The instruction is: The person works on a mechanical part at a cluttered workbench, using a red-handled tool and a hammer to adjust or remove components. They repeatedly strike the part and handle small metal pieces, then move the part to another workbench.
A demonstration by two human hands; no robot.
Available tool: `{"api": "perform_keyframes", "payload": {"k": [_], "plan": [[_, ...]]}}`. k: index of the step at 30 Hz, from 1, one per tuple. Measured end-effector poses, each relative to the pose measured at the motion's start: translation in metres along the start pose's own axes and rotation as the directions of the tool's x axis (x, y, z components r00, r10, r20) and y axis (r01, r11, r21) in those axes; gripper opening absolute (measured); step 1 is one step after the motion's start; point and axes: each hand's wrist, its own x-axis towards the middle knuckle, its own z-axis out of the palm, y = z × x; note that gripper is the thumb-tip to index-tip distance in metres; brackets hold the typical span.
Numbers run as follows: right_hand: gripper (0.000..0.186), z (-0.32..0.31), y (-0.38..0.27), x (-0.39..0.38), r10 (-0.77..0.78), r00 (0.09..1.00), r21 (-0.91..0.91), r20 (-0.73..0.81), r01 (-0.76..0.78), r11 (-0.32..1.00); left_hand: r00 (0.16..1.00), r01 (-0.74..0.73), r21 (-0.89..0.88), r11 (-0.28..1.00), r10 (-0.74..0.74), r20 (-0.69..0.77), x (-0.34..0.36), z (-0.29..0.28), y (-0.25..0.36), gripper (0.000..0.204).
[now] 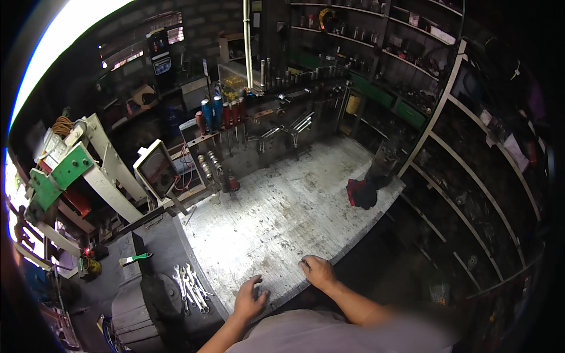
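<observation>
My hands are apart: left hand (252,299) loosely spread, apparently empty; right hand (318,273) curled over the near edge of the scuffed desk (265,220), grip contents hidden. Combination wrenches (191,288) overlap left of my left hand. Risk: pulling one carelessly could scatter its neighbours.

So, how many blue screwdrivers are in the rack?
2: the left one and the right one, side by side in the rack behind the bench. Others may be hidden.
</observation>
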Motion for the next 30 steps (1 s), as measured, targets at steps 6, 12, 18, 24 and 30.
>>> {"api": "perform_keyframes", "payload": {"k": [6,12,18,24,30], "plan": [[0.021,-0.002,-0.007,0.019,-0.101,0.97,-0.037,0.223,0.112,0.993,0.966,0.188,-0.039,0.981,-0.191,-0.174,-0.039,-0.014,-0.02,0.056],[0.021,0.002,-0.007,0.029,-0.258,0.897,0.061,0.36,0.253,0.966,0.93,0.232,-0.064,0.971,-0.241,-0.276,-0.039,0.017,0.013,0.054],[0.022,-0.006,0.021,0.048,-0.49,0.784,0.294,0.382,0.399,0.868,0.889,0.295,-0.148,0.944,-0.327,-0.321,-0.008,0.071,0.063,0.054],[0.024,-0.012,0.047,0.069,-0.474,0.725,0.408,0.5,0.286,0.867,0.901,0.312,-0.01,0.95,-0.299,-0.315,0.015,0.115,0.102,0.058],[0.027,-0.03,0.054,0.073,-0.424,0.442,0.551,0.79,-0.209,0.808,0.859,0.396,-0.142,0.907,-0.42,-0.294,0.01,0.143,0.124,0.043]]}}
